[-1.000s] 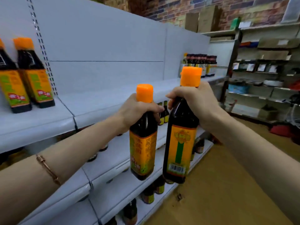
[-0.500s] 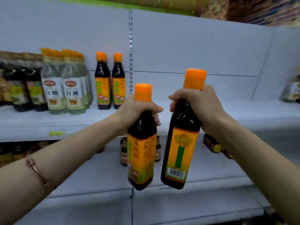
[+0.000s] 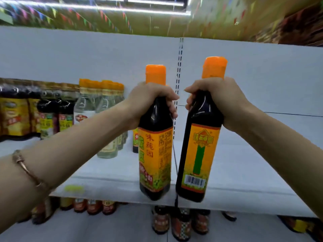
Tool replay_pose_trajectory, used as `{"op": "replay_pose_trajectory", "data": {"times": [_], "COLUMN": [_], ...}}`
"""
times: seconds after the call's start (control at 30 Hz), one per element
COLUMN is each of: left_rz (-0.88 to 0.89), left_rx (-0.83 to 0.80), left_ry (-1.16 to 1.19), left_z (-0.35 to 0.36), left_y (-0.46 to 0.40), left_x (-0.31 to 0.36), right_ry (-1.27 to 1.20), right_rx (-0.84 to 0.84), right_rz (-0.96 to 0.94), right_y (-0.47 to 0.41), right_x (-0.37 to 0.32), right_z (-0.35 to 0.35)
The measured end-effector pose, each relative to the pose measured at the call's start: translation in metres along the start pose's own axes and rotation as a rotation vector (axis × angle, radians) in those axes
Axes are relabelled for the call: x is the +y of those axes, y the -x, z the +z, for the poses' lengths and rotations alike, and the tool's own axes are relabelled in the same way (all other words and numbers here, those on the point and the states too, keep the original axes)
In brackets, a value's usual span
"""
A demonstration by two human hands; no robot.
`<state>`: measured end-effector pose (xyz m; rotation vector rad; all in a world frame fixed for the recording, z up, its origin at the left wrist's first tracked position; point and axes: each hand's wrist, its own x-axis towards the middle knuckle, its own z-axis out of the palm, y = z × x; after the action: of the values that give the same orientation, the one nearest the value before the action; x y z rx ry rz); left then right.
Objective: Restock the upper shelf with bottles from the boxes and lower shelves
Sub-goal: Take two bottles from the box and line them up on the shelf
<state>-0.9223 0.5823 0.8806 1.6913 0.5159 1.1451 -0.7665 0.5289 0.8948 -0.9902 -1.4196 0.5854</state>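
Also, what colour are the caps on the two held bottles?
Bright orange, on both the left bottle and the right bottle; clearest in the head view.

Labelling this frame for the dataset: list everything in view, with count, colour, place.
held bottles: 2, dark with orange caps and orange-yellow labels; left bottle, right bottle, both in front of the upper shelf
upper shelf: 1, white, bare on its right part
clear bottles: several, count unclear, orange caps, on the shelf at centre left
dark bottles: several, blurred, yellow labels, on the shelf at far left
small bottles: several, dark with reddish labels, on the lower shelf
bunting: coloured flags, overhead
bracelet: 1, rose gold, left wrist
left hand: grips the left bottle's neck
right hand: grips the right bottle's neck
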Motion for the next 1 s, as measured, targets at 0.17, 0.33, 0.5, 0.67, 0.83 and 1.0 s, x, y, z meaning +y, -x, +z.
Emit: {"op": "replay_pose_trajectory", "data": {"times": [0.17, 0.33, 0.5, 0.67, 0.83, 1.0], "left_rz": [-0.018, -0.053, -0.047, 0.014, 0.102, 0.18], "left_rx": [0.102, 0.204, 0.31, 0.375, 0.489, 0.548], "left_ry": [-0.033, -0.083, -0.155, -0.285, -0.495, -0.533], "left_z": [-0.031, -0.05, -0.063, -0.075, -0.076, -0.078], "left_y": [-0.033, -0.059, -0.08, -0.104, -0.115, -0.114], "left_x": [-0.011, -0.033, -0.057, -0.072, -0.088, -0.093], "right_ry": [0.0, -0.004, 0.035, 0.133, 0.181, 0.14], "right_rx": [0.027, -0.044, -0.071, -0.017, -0.003, -0.001], "right_rz": [-0.009, 0.034, 0.03, -0.054, -0.107, -0.106], "right_y": [-0.047, -0.078, -0.106, -0.134, -0.145, -0.143], "right_x": [0.022, 0.058, 0.092, 0.118, 0.129, 0.132], "right_z": [0.017, 0.031, 0.04, 0.047, 0.052, 0.055]}}
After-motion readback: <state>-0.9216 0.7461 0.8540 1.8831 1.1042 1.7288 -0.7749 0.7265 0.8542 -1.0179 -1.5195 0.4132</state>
